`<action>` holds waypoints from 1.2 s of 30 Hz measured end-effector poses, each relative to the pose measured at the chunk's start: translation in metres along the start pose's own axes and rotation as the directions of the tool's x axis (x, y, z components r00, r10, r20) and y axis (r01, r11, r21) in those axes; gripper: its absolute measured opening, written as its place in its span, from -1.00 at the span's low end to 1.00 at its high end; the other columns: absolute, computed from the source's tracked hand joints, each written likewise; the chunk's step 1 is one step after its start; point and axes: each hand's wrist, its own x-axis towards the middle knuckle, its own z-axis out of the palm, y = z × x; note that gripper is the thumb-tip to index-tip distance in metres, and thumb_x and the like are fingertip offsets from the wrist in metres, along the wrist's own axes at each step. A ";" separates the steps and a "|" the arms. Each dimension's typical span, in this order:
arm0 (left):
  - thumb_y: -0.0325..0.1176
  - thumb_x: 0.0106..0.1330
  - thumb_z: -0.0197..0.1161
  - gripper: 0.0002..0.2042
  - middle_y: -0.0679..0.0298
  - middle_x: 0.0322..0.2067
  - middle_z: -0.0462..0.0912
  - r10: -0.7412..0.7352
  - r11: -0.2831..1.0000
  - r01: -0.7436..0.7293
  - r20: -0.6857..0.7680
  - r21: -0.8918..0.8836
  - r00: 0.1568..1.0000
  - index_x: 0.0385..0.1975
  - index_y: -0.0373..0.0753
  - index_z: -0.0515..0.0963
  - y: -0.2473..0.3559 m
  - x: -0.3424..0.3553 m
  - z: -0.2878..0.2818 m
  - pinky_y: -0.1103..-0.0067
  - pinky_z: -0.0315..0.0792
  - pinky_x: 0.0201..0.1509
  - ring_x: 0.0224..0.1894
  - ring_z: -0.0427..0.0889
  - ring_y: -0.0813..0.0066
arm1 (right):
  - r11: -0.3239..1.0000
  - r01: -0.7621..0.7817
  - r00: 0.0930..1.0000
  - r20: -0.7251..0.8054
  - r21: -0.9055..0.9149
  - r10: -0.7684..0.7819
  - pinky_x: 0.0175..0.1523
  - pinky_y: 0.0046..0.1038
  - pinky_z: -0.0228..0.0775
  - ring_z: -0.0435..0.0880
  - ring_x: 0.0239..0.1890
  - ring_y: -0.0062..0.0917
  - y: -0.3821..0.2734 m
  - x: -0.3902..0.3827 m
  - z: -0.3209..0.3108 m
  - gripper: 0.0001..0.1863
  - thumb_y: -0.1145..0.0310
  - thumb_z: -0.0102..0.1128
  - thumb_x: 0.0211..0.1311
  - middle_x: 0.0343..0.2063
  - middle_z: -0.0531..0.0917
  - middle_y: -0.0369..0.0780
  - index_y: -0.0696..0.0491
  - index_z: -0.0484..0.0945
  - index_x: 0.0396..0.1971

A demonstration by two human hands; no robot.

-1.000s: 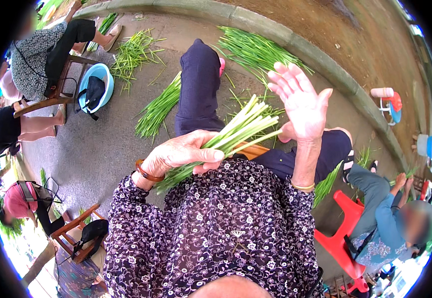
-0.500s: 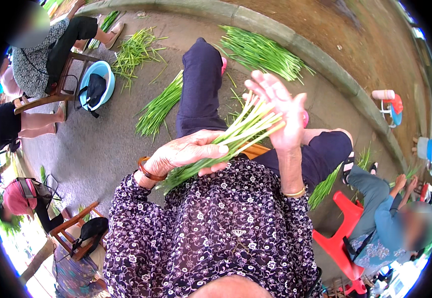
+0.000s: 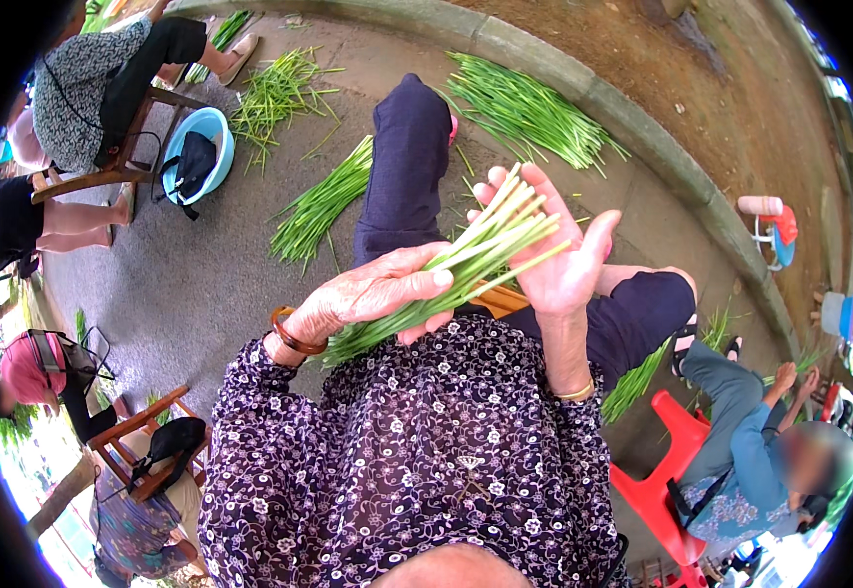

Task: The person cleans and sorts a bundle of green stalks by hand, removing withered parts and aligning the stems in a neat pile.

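A bundle of long green stalks with pale tips [image 3: 490, 245] lies slanted across my lap, gripped near its lower part by my left hand [image 3: 373, 294]. My right hand [image 3: 564, 265] is open, palm up, fingers spread, at the bundle's pale end; the tips overlap that palm and fingers, and whether they touch I cannot tell. Piles of similar stalks lie on the pavement beside my left leg [image 3: 324, 206] and beyond my legs [image 3: 534, 108].
Loose stalks [image 3: 275, 103] and a blue basin with a black bag [image 3: 216, 171] lie at left, near seated people [image 3: 93, 78] and wooden chairs [image 3: 123, 446]. A curb [image 3: 672, 167] curves behind. A red stool [image 3: 662, 490] and another person [image 3: 750, 470] are at right.
My right hand has lowered and moved left, toward the pale tips of the bundle. My left hand still grips the stalks and has shifted slightly.
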 end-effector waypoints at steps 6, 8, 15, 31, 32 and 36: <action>-0.13 0.28 -0.16 -0.60 0.28 -0.61 0.41 0.076 0.993 -0.066 -0.096 0.102 0.992 -0.05 -0.34 0.18 -0.002 0.000 -0.001 0.73 0.30 -0.65 -0.70 0.38 0.63 | 0.988 0.004 0.999 0.043 -0.151 0.003 0.19 -0.19 0.00 0.14 0.14 -0.12 0.017 -0.001 0.002 0.00 -0.27 0.06 -0.21 0.11 0.10 0.05 0.10 -0.04 0.14; -0.13 0.28 -0.17 -0.60 0.29 -0.60 0.41 0.089 0.990 -0.077 -0.096 0.119 0.991 -0.05 -0.34 0.19 -0.003 0.002 0.001 0.73 0.31 -0.65 -0.69 0.39 0.63 | 0.971 0.014 0.997 0.073 -0.239 0.003 0.13 -0.22 0.14 0.23 0.10 -0.19 0.028 -0.002 0.004 -0.15 -0.06 0.12 -0.07 0.08 0.16 0.03 0.10 -0.02 0.13; -0.08 0.20 -0.02 -0.57 0.27 -0.50 0.47 0.081 0.883 -0.106 0.074 0.457 0.994 -0.12 -0.35 0.29 -0.011 0.009 -0.007 0.62 0.36 -0.28 -0.41 0.47 0.54 | 0.955 0.002 1.000 -0.015 -0.297 -0.006 -0.07 -0.29 0.36 0.50 -0.19 -0.31 0.029 -0.004 0.011 -0.72 0.45 -0.09 0.15 -0.34 0.47 -0.15 0.17 0.22 -0.14; -0.30 0.12 0.14 -0.74 0.40 -0.69 0.41 -0.020 0.946 0.036 -0.052 0.321 0.998 -0.32 -0.37 0.37 -0.005 0.012 0.008 0.74 0.33 -0.63 -0.67 0.40 0.72 | 0.885 0.235 0.970 0.151 -0.402 -0.189 -0.08 -0.29 0.36 0.47 -0.15 -0.24 -0.001 0.006 0.016 -0.32 0.04 -0.06 0.12 -0.21 0.42 -0.03 0.15 -0.02 0.10; -0.32 0.11 0.16 -0.75 0.40 -0.68 0.41 -0.046 0.956 0.054 -0.036 0.289 0.998 -0.33 -0.36 0.37 -0.007 0.012 0.007 0.73 0.34 -0.63 -0.66 0.41 0.70 | 0.847 0.274 0.960 0.185 -0.455 -0.211 -0.05 -0.29 0.31 0.45 -0.13 -0.25 -0.003 0.008 0.013 -0.33 0.00 -0.13 0.15 -0.19 0.41 -0.02 0.21 0.03 0.08; -0.36 0.08 0.18 -0.72 0.38 -0.67 0.42 -0.055 0.951 0.071 -0.062 0.300 0.997 -0.29 -0.37 0.33 -0.002 0.013 0.011 0.74 0.34 -0.64 -0.67 0.42 0.70 | 0.706 0.296 0.953 0.254 -0.644 -0.168 0.03 -0.33 0.20 0.43 -0.11 -0.31 -0.010 0.004 0.005 -0.35 0.01 -0.18 0.17 -0.15 0.40 0.01 0.36 0.18 -0.03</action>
